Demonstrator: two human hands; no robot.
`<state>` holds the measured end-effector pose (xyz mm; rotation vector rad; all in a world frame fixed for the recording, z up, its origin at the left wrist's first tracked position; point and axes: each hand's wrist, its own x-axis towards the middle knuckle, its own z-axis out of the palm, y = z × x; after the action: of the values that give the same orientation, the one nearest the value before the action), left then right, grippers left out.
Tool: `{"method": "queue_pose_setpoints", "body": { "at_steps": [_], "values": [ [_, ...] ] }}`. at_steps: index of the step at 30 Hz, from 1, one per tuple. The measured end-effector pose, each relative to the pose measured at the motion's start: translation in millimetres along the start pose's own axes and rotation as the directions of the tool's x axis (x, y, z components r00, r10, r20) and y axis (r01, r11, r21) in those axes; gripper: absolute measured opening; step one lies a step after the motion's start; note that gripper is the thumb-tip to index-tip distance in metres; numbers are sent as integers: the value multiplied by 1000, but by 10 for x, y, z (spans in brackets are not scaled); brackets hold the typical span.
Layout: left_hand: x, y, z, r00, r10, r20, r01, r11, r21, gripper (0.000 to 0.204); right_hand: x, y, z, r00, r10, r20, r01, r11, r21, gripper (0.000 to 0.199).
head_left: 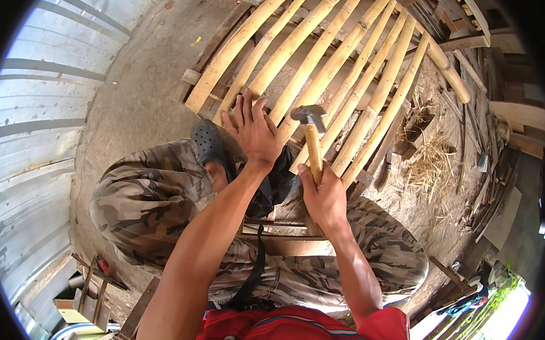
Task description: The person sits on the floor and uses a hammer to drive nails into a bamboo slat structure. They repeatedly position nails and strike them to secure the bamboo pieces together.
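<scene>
A row of split bamboo slats point(306, 62) lies side by side over wooden crosspieces in front of me. My left hand point(255, 130) is spread over the near ends of the left-hand slats, fingers apart and pointing away. In my right hand point(326, 196) is a hammer point(313, 141), gripped by its pale wooden handle. The dark metal head stands above the slats at the middle right. A black bag or cloth point(274, 185) lies between my hands, partly hidden by the left wrist. Whether my left palm presses on the slats or hovers cannot be made out.
My legs in camouflage trousers point(147, 189) and a grey clog point(209, 144) are close around the slats' near end. Corrugated metal sheeting point(41, 111) walls the left. Straw point(432, 168) and wood scraps lie at the right. A bamboo pole point(447, 69) rests at the far right.
</scene>
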<state>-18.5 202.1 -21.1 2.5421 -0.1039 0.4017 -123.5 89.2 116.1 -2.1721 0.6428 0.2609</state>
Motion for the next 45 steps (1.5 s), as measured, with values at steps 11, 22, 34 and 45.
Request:
{"method": "queue_pose_setpoints", "body": {
  "at_steps": [11,22,34,45],
  "values": [
    [21,3,-4,1000,-6,-3,6,1000,-20,39,25,120,65,997,-56,-54,57,998,5,39],
    [8,-4,-18,1000,-16,-4,15,999,-33,42,11,174,98,997,-50,-54,48,998,-49,40],
    [26,-6,3,999,-25,-41,22,996,-86,44,-24,0,-2,998,-3,-63,5,1000,19,37],
    [-4,-10,-44,1000,-28,-3,27,997,-73,47,-51,55,46,999,-10,-53,11,1000,25,32]
  ]
}}
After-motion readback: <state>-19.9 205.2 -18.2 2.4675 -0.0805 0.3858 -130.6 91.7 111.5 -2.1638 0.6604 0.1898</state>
